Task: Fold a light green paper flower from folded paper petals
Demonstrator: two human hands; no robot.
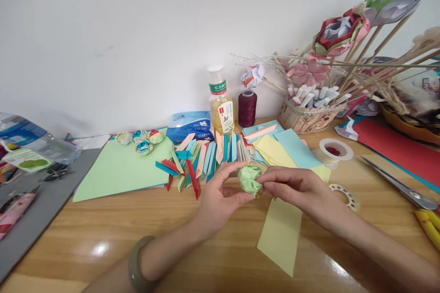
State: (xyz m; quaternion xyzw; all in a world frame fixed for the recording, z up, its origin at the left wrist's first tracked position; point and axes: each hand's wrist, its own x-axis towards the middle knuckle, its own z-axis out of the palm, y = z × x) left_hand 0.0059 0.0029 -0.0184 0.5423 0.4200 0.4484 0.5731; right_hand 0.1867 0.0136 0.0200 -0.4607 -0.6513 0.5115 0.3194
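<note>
A light green folded paper flower (pixel 249 178) is held up over the wooden table between my two hands. My left hand (pixel 225 192) grips it from the left, thumb below and fingers above. With fingertips pinched together, my right hand (pixel 292 187) holds its right edge. Below my right hand lies a pale yellow paper sheet (pixel 281 233). Behind the flower is a heap of folded paper strips (pixel 202 160) in red, blue, green and peach. Several small finished paper flowers (pixel 142 147) rest on a green paper sheet (pixel 117 171) at the left.
Scissors (pixel 402 185), a tape roll (pixel 344 197) and a white spool (pixel 332 151) lie at the right. Along the wall stand a tissue pack (pixel 190 126), a bottle (pixel 222 100), maroon thread (pixel 247 109) and a marker basket (pixel 304 119). A plastic bottle (pixel 34 135) lies far left.
</note>
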